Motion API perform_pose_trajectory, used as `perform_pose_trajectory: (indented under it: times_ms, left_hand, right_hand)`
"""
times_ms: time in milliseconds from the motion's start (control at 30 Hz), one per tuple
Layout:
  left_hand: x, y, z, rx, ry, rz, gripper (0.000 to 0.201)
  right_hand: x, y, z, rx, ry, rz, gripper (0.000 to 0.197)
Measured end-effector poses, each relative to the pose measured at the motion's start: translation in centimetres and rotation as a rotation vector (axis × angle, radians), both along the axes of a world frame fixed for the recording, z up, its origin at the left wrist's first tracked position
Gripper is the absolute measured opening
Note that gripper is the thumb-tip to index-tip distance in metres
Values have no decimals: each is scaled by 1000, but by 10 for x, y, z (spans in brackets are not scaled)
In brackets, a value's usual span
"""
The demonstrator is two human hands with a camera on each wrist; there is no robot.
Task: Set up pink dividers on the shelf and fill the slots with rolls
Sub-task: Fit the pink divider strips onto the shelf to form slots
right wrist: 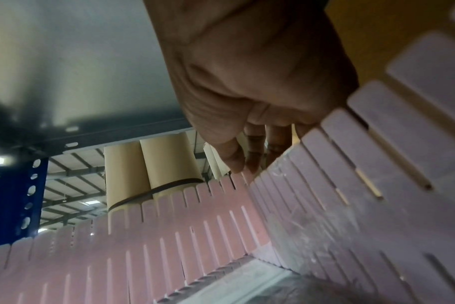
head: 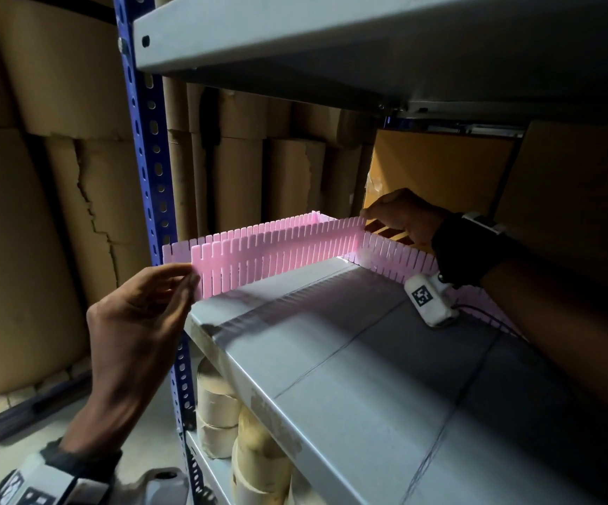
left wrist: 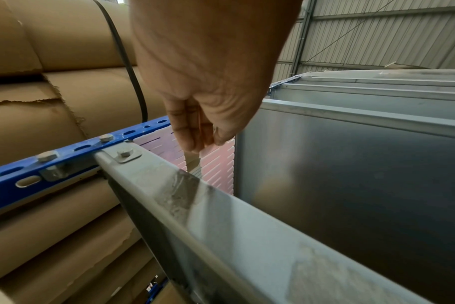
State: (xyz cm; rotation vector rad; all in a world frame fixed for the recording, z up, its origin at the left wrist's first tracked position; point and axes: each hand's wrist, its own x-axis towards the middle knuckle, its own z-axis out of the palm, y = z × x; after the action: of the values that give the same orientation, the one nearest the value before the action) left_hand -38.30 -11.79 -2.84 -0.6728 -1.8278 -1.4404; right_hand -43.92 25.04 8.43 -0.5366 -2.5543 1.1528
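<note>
A long pink slotted divider [head: 277,256] stands on edge, slightly above the grey shelf [head: 350,377]. My left hand [head: 189,280] pinches its near left end, also seen in the left wrist view as the left hand [left wrist: 200,144] on the divider [left wrist: 218,166]. My right hand [head: 366,215] pinches the top of its far end, where it meets a second divider [head: 397,258] running along the back. In the right wrist view the right hand [right wrist: 243,166] sits at that corner [right wrist: 249,185]. A third divider [head: 244,229] stands behind, along the shelf's left side. Small beige rolls [head: 218,406] sit on the shelf below.
An upper shelf [head: 331,38] hangs low over the work area. A blue perforated post [head: 149,140] stands at the shelf's left front corner. Big brown paper rolls [head: 22,231] fill the space behind and to the left. A cardboard box [head: 568,195] stands at the back right.
</note>
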Motion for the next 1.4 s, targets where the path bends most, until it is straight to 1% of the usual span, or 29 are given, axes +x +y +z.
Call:
perform_pose_trajectory:
  times_ms: [67,200,300,433,500,567,667,767,833,867,967,1067,1167,1300,1400]
  left_hand:
    - [5,-1,-2,-5,-25,-35,29]
    - [11,-2,-13,-49,-35,-10,33]
    - [18,-1,-18,-53,-54,-19,31]
    - [29,0,-18,-21,-80,-58,30]
    - [33,1,-15,-17,-98,-76,30]
    - [36,0,-12,-28,-110,-92,30]
    - [35,-2,-13,-75,-132,-72,27]
    - [30,-5,-18,-128,-192,13,15]
    - [27,-5,-21,-138,-240,31,9]
    - [26,-6,-22,-142,-257,28,8]
    - [26,-6,-21,-173,-274,7,16]
    - [25,-7,-22,-166,-287,2,10]
    - [24,-7,-23,-168,-274,26,11]
    - [23,-5,-24,-169,-296,33,14]
    - [23,-7,-26,-156,-305,35,13]
  right_hand:
    - [-1,-1,-3,49,-28,1,21]
    - [0,2,-6,90,-113,36,33]
    - [-1,0,-6,79,-165,14,33]
    - [-2,-2,-2,107,-198,48,36]
    - [1,-2,0,66,-194,70,37]
    - [7,-5,1,72,-188,83,38]
    - [14,-10,0,242,-157,98,37]
    - [16,-14,-1,282,-63,52,40]
    - [15,-13,-1,331,-56,62,46]
    - [15,-13,0,356,-57,79,47]
    - [14,-13,-1,357,-78,66,46]
    - [12,-16,-1,450,-81,79,46]
    - [10,-18,3,389,-122,79,38]
    - [8,-18,8,318,-154,93,38]
    - [4,-16,6,326,-144,105,36]
